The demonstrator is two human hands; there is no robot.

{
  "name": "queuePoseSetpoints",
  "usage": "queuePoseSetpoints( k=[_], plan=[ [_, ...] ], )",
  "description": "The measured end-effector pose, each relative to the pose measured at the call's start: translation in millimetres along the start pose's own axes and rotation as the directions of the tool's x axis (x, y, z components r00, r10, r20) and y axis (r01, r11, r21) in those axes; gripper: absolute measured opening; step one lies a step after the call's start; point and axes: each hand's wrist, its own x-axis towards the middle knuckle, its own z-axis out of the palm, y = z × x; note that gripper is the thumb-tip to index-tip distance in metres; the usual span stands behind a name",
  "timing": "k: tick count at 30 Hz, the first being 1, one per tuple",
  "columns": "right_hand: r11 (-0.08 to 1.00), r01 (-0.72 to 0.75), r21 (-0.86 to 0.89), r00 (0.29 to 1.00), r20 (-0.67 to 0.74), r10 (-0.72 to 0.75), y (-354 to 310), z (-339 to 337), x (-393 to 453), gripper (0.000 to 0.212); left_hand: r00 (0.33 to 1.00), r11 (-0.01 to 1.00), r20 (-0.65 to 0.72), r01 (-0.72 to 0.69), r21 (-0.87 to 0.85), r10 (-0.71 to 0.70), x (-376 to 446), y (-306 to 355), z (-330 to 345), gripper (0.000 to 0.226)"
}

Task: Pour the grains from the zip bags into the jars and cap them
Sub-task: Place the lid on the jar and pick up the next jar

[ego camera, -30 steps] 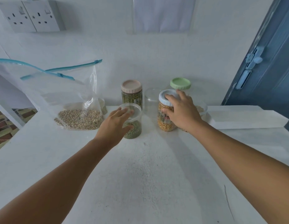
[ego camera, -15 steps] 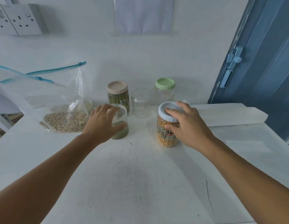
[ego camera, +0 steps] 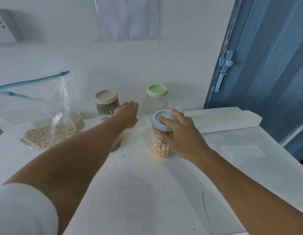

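Observation:
My right hand (ego camera: 181, 134) grips a jar of yellow grains (ego camera: 161, 150), fingers on its grey-blue lid (ego camera: 158, 116) and thumb on the body. My left hand (ego camera: 128, 114) reaches to the back, its fingers curled around the near side of an empty clear jar (ego camera: 141, 107) without a lid. Under my left forearm stands an open jar with green grains (ego camera: 100, 119), partly hidden. A clear zip bag with beige grains (ego camera: 49, 134) sits open at the left, its blue zip (ego camera: 32, 80) raised.
By the wall stand a pink-lidded jar of green grains (ego camera: 106, 102) and a green-lidded jar (ego camera: 157, 97) that looks empty. A small jar (ego camera: 78, 119) sits behind the bag. A white folded sheet (ego camera: 222, 119) lies at the right, beside a blue door (ego camera: 266, 65).
My left hand left the open green-grain jar and moved back and right to the empty clear jar. My right hand kept its hold on the yellow-grain jar. The camera turned right.

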Motion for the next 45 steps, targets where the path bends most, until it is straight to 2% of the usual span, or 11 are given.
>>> queuePoseSetpoints(
  k=[2,4,11,17,21,25,33,38,45],
  plan=[
    [1.000,0.005,0.006,1.000,0.003,-0.005,1,0,0,0.061,0.998,1.000,-0.062,0.018,-0.003,-0.018,0,-2,4,0.042],
    [1.000,0.011,0.012,1.000,-0.001,-0.011,2,1,0,0.061,0.993,1.000,-0.114,0.011,0.020,-0.008,-4,-2,3,0.035],
    [0.999,0.038,0.039,0.999,-0.021,-0.037,6,3,-1,0.061,0.991,0.992,-0.048,-0.126,0.005,0.126,-64,7,-22,0.042],
    [0.995,0.073,0.072,0.997,-0.039,-0.070,10,5,2,0.060,0.976,0.977,-0.060,-0.212,-0.005,0.212,-147,6,-33,0.038],
    [0.989,0.103,0.102,0.994,-0.031,-0.101,7,8,12,0.059,0.981,0.978,-0.039,-0.194,-0.070,0.192,-167,-6,-37,0.044],
    [0.979,0.135,0.152,0.991,-0.007,-0.136,1,13,28,0.059,0.989,0.964,0.020,-0.140,-0.226,0.148,-169,-16,-35,0.051],
    [0.953,0.246,0.179,0.963,0.063,-0.261,-11,19,79,0.060,0.993,0.956,0.002,-0.115,-0.270,0.120,-170,-18,-26,0.053],
    [0.949,0.309,-0.057,0.951,0.015,-0.308,-27,24,118,0.059,0.994,0.957,-0.002,-0.105,-0.272,0.109,-168,-16,-25,0.052],
    [0.962,0.272,-0.028,0.962,-0.022,-0.273,-44,37,152,0.062,0.994,0.955,0.005,-0.106,-0.276,0.112,-170,-15,-29,0.052]
  ],
)
